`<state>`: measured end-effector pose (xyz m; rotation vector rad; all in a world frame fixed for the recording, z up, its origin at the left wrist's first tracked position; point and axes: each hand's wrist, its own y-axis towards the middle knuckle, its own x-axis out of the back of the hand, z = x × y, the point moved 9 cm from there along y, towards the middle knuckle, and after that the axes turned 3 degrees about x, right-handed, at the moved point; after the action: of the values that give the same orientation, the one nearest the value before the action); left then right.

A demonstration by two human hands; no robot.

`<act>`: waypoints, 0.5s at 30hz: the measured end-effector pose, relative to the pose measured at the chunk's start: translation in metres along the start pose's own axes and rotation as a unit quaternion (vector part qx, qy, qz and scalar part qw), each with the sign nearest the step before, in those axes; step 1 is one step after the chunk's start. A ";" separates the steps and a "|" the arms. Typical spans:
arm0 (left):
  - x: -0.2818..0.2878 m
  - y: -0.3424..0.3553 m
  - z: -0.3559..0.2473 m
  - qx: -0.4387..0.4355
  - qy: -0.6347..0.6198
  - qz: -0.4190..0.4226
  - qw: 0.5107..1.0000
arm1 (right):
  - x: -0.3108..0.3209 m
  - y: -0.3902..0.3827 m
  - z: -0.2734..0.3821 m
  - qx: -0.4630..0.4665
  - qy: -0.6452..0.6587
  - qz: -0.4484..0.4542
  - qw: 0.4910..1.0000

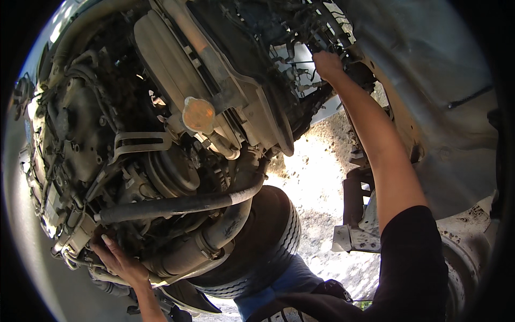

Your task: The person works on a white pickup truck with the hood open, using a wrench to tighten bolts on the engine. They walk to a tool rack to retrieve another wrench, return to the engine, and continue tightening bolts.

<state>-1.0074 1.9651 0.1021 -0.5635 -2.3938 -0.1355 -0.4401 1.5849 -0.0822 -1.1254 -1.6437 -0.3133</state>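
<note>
My left hand [119,261] reaches into the lower left of the engine bay. Its thumb and fingers stretch out against the engine's side, just below the free-looking end of a long black hose [177,207]; some fingertips are lost in shadow. At the upper right, my right arm extends far forward. My right hand [328,65] is closed among dark wiring and brackets [306,75] beside the radiator; what its fingers hold is hidden. Between the hands lie the engine [80,129] and the dusty radiator [241,96], topped by a rusty round cap [199,115].
A wide dusty pipe with a clamp [214,236] curves below the hose. Behind it stands a tyre [279,231]. Bare metal brackets [354,236] stick out under my right arm. A large grey body panel [429,96] fills the right side. Sunlit ground [316,166] shows through the gap.
</note>
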 end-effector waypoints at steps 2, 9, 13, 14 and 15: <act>0.001 0.000 0.002 0.005 0.004 -0.012 1.000 | -0.007 0.003 -0.004 0.005 -0.016 0.003 1.000; 0.000 0.001 -0.001 -0.027 0.011 -0.009 1.000 | -0.022 0.007 -0.045 -0.088 0.060 0.023 0.994; 0.004 0.000 0.004 -0.013 0.016 -0.030 0.999 | -0.034 -0.002 -0.054 -0.098 0.084 0.026 0.991; 0.005 0.000 0.006 -0.009 0.019 -0.036 0.999 | -0.039 -0.004 -0.057 -0.106 0.094 0.043 0.989; 0.005 0.000 0.007 -0.013 0.028 -0.034 0.999 | -0.044 -0.006 -0.060 -0.113 0.104 0.060 0.986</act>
<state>-1.0148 1.9686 0.1004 -0.4843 -2.3601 -0.2095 -0.4092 1.5182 -0.0948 -1.3098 -1.3752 -0.5310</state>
